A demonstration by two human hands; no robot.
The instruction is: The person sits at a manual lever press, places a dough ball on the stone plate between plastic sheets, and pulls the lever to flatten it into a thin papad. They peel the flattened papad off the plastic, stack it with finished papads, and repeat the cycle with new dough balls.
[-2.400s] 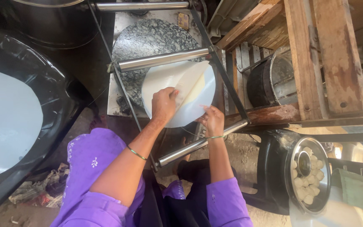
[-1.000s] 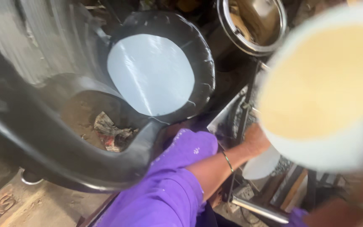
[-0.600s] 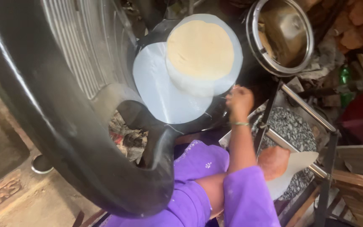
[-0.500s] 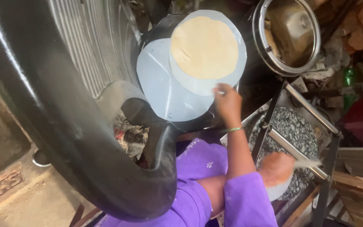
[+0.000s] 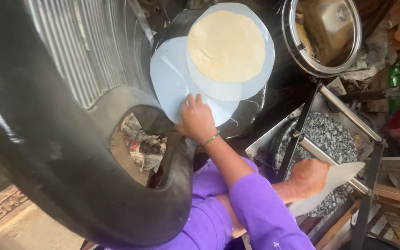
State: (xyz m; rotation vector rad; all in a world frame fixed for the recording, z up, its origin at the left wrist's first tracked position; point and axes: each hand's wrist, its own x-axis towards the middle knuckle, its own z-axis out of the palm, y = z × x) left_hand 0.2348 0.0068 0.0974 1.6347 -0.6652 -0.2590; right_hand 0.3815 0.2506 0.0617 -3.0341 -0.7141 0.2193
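Our left hand point(image 5: 196, 121) presses flat, fingers spread, on a white sheet point(image 5: 177, 83) at upper centre, beside the dough disc point(image 5: 228, 45). Our right hand point(image 5: 307, 178), lower right, grips another sheet point(image 5: 334, 183) over the granite press point(image 5: 334, 139).

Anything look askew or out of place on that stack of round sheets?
The top plastic sheet, carrying the flat dough round, sits shifted up and right of the sheet below, not lined up. Crumpled paper scraps lie under the black chair.
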